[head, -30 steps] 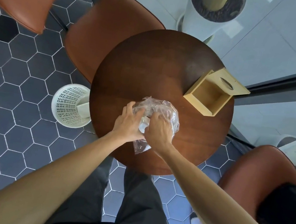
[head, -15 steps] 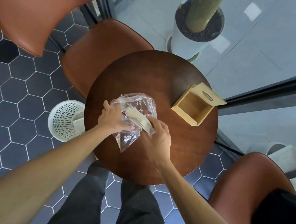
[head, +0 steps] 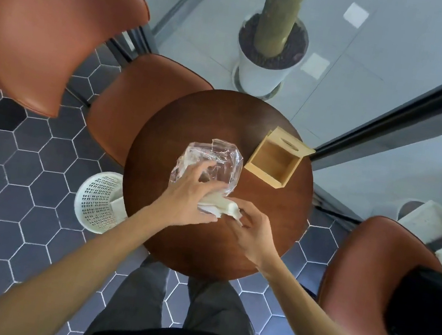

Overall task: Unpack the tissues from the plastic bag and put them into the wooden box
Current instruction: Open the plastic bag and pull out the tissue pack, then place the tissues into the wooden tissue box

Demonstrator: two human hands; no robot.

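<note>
A crumpled clear plastic bag lies in the middle of the round dark wooden table. My left hand lies over the bag's near end, fingers spread onto the plastic. A white stack of tissues sticks out of the bag toward me. My right hand grips the near end of that stack. The light wooden box stands open and empty at the table's right, its slotted lid leaning behind it.
A white perforated waste basket stands on the hexagon-tiled floor left of the table. Brown chairs sit at the far left and near right. A potted plant stands beyond the table.
The tissue stack has come further out of the bag toward me in my right hand. My left hand has shifted onto the bag's top. The camera has tilted, so the table sits lower.
</note>
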